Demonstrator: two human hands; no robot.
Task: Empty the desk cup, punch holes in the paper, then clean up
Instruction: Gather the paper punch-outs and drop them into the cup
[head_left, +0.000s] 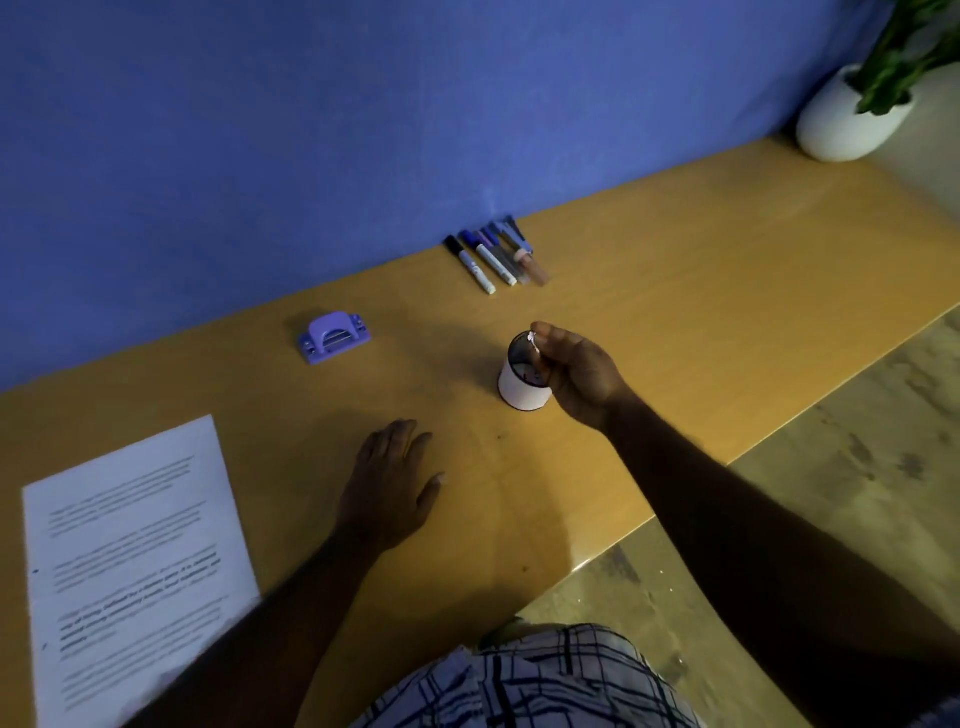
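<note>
the cup (519, 389) is standing upright on the desk (675, 270), right of centre. it is sitting directly under the fingertips of the right hand (576, 374) and well apart from the left hand (389, 483), which is lying nearer and further left. the punch (334, 336) is sitting far left of the cup, the pens (493, 257) are lying side by side at the far edge against the wall (311, 130), and the paper (135, 561) is lying flat at the near left.

the right hand is curling its fingers and pinching a small white bit (533, 340) over the cup's rim. the left hand is resting palm down on the desk, fingers relaxed and slightly spread, holding nothing.

the right hand is covering the cup's right side, so whether it is touching the cup is unclear. the white bit is too small to identify. the paper is running off the bottom edge, and a pot (841, 124) is being cropped at the far right.
</note>
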